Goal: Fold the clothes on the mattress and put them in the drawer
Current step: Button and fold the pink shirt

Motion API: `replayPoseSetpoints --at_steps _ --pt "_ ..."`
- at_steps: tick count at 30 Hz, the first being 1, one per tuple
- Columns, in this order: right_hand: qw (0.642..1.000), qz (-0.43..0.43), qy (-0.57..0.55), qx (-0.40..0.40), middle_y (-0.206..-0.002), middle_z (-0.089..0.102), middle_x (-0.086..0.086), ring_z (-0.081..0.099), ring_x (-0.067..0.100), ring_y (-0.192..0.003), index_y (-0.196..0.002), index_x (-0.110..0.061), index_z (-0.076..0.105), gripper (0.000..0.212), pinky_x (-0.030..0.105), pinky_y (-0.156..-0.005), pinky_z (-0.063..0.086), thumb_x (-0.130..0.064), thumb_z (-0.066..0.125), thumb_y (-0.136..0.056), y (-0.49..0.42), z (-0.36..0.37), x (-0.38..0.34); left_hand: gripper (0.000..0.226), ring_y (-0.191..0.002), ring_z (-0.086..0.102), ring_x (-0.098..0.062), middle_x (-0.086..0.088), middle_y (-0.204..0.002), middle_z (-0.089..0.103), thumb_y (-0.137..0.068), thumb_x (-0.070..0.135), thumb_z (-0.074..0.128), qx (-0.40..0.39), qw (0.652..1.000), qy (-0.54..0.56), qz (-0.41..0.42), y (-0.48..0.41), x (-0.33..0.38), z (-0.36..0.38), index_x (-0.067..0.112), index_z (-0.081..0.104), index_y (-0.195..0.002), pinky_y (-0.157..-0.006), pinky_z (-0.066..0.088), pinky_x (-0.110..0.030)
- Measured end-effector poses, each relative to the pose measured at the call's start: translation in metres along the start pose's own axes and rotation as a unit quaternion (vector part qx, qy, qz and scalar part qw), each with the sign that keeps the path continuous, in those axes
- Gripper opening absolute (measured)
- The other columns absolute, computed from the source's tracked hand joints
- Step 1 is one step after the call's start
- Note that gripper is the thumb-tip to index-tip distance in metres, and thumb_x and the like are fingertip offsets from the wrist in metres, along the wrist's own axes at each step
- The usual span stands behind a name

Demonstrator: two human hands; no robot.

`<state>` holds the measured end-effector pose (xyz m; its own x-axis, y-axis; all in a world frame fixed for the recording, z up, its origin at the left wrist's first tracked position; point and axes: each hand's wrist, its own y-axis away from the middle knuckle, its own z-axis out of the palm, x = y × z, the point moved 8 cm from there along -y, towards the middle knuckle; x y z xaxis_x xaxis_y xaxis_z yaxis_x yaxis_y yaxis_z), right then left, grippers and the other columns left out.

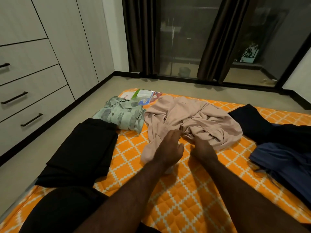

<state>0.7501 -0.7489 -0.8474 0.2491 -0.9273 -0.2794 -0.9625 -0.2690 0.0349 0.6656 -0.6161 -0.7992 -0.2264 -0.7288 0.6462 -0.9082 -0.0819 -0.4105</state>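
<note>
A crumpled pale pink garment (193,118) lies in the middle of the orange patterned mattress (185,190). My left hand (170,147) rests over its near edge with fingers loosely bent. My right hand (202,147) reaches into the folds beside it; its fingertips are hidden in the cloth. A folded green patterned shirt (121,115) and folded black trousers (80,150) lie at the left. Dark black and blue clothes (282,148) are heaped at the right. The drawers (30,105) stand shut in the cabinet at the left.
Printed packets (143,96) lie at the mattress's far edge. Bare floor runs between the mattress and the cabinet. Dark curtains (213,39) and glass doors fill the back wall. My dark-clad knee (64,211) is at the lower left.
</note>
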Motion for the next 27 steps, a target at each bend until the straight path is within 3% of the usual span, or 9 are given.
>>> replayPoseSetpoints --at_steps 5,8,11,14,18,20,22,25,27 --pt "0.998 -0.029 0.040 0.043 -0.120 0.064 0.010 0.060 0.030 -0.110 -0.118 -0.019 0.067 0.033 0.036 -0.085 0.050 -0.018 0.066 -0.085 0.013 -0.015 -0.023 0.034 -0.109 0.057 -0.021 -0.003 -0.123 0.054 -0.093 0.021 0.061 -0.082 0.995 -0.013 -0.057 0.012 -0.016 0.015 0.021 0.056 -0.126 -0.093 0.050 -0.036" --pt "0.988 -0.003 0.146 0.060 -0.143 0.043 0.011 0.043 0.034 -0.133 -0.127 -0.021 0.064 0.043 0.044 -0.095 0.051 -0.031 0.069 -0.085 0.014 -0.023 -0.012 0.041 -0.112 0.054 -0.024 -0.005 -0.127 0.052 -0.093 0.028 0.061 -0.104 0.986 -0.094 -0.087 0.017 -0.025 0.014 0.022 0.052 -0.132 -0.093 0.049 -0.039" --pt "0.990 0.048 0.131 -0.026 -0.166 0.014 0.015 0.016 0.040 -0.152 -0.138 -0.017 0.056 0.053 0.051 -0.112 0.038 -0.035 0.067 -0.089 0.004 -0.002 0.017 0.040 -0.114 0.052 -0.029 -0.008 -0.124 0.055 -0.090 0.036 0.062 -0.164 0.949 -0.262 -0.069 0.021 -0.029 0.013 0.019 0.057 -0.126 -0.095 0.044 -0.041" --pt "0.993 0.030 0.095 -0.065 -0.155 0.039 0.013 0.038 0.034 -0.142 -0.136 -0.016 0.053 0.050 0.046 -0.111 0.041 -0.035 0.064 -0.091 -0.006 0.011 0.024 0.036 -0.132 0.041 -0.033 -0.010 -0.132 0.052 -0.091 0.031 0.059 -0.178 0.903 -0.386 -0.057 0.023 -0.035 0.011 0.017 0.058 -0.124 -0.111 0.029 -0.047" --pt "0.999 -0.013 0.012 0.027 -0.104 0.070 0.002 0.065 0.027 -0.098 -0.100 -0.025 0.069 0.026 0.036 -0.078 0.050 -0.046 0.069 -0.085 -0.012 -0.019 0.019 0.049 -0.153 0.015 -0.033 -0.012 -0.156 0.035 -0.100 0.024 0.048 -0.176 0.883 -0.419 -0.117 0.016 -0.052 0.003 0.012 0.041 -0.147 -0.123 0.009 -0.052" --pt "0.991 -0.051 -0.120 -0.018 -0.091 0.068 0.001 0.064 0.025 -0.085 -0.090 -0.024 0.063 0.031 0.038 -0.072 0.048 -0.048 0.075 -0.074 -0.007 -0.022 0.008 0.049 -0.144 0.032 -0.037 -0.014 -0.149 0.041 -0.097 0.019 0.050 -0.149 0.925 -0.348 -0.032 0.009 -0.042 0.013 0.010 0.041 -0.145 -0.118 0.026 -0.049" --pt "0.961 -0.085 -0.238 -0.112 -0.082 0.065 0.002 0.063 0.021 -0.074 -0.086 -0.020 0.059 0.027 0.045 -0.070 0.051 -0.030 0.077 -0.068 0.002 -0.013 -0.009 0.056 -0.126 0.050 -0.038 -0.016 -0.137 0.050 -0.090 0.020 0.055 -0.149 0.973 -0.175 0.004 0.010 -0.022 0.024 0.007 0.044 -0.143 -0.104 0.042 -0.047" --pt "0.925 -0.120 -0.232 -0.275 -0.082 0.067 0.009 0.064 0.021 -0.075 -0.087 -0.006 0.069 0.011 0.040 -0.070 0.052 -0.004 0.072 -0.077 0.018 0.004 -0.029 0.074 -0.117 0.055 -0.034 -0.014 -0.130 0.054 -0.083 0.028 0.062 -0.063 0.980 0.043 -0.183 0.013 -0.026 0.019 0.006 0.034 -0.148 -0.098 0.048 -0.045" --pt "0.906 -0.112 -0.191 -0.360 -0.085 0.068 0.011 0.064 0.022 -0.077 -0.098 0.000 0.072 0.019 0.038 -0.071 0.053 -0.006 0.073 -0.080 0.033 0.007 -0.032 0.054 -0.113 0.058 -0.036 -0.015 -0.126 0.060 -0.086 0.027 0.059 -0.004 0.945 0.101 -0.311 0.022 -0.043 0.011 0.009 0.041 -0.134 -0.093 0.050 -0.044"
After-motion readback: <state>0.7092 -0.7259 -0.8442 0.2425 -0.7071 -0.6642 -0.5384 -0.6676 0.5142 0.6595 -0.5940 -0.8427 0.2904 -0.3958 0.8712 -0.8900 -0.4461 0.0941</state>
